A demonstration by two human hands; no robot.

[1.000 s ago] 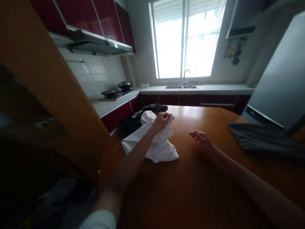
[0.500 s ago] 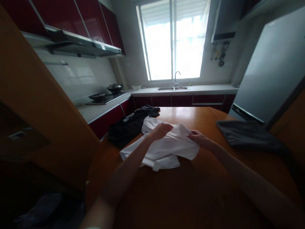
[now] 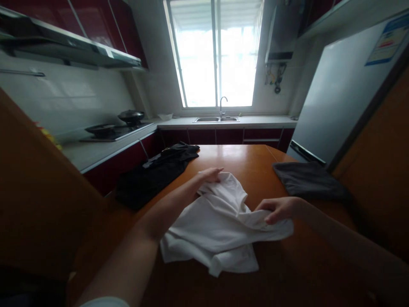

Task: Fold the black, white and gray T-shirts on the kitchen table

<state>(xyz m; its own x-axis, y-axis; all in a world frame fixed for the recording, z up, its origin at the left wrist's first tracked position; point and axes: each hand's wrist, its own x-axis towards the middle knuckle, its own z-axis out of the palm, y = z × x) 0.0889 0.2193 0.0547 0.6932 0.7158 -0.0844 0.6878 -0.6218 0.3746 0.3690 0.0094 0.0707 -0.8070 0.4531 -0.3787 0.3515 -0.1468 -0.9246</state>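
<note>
A crumpled white shirt (image 3: pixel 211 226) lies bunched on the wooden table, its layers loosely folded over each other. My left hand (image 3: pixel 211 175) is at the shirt's far edge, fingers closed on the cloth with the index finger stretched out. On the right side, my right hand (image 3: pixel 279 209) pinches a fold of the shirt between thumb and fingers. The ends of the left fingers are partly hidden by the cloth.
A black garment (image 3: pixel 156 172) lies along the table's left side. Folded dark grey cloth (image 3: pixel 309 179) rests at the right. Beyond the wooden table (image 3: pixel 236 155) are a sink (image 3: pixel 207 120), a stove with a pan (image 3: pixel 100 130), and a fridge (image 3: pixel 338 94).
The white shirt now lies nearer and more spread out. My right hand has come closer with its fold, while my left hand has moved to the far edge. The view has shifted right.
</note>
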